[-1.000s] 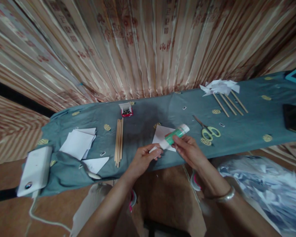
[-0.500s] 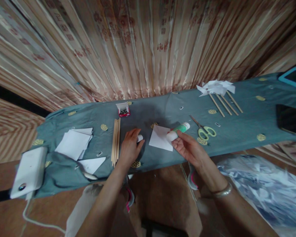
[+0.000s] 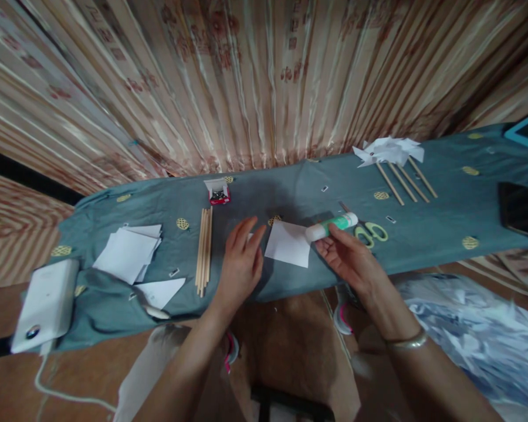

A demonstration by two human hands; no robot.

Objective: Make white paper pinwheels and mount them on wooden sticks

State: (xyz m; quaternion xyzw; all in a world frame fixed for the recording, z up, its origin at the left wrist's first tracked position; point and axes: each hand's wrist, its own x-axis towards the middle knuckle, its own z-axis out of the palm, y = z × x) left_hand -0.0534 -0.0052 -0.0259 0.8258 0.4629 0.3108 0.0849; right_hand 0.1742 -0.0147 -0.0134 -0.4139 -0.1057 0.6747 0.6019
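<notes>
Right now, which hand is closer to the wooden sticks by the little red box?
Left. The left hand is just to the right of the wooden sticks; the right hand is farther right, past the white paper square, holding the glue stick.

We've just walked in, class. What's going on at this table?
A person's right hand holds a green-and-white glue stick near a square white sheet. The left hand, fingers spread, is by a small white object left of the sheet. Wooden sticks lie further left; scissors and paper pinwheels are to the right.
</notes>
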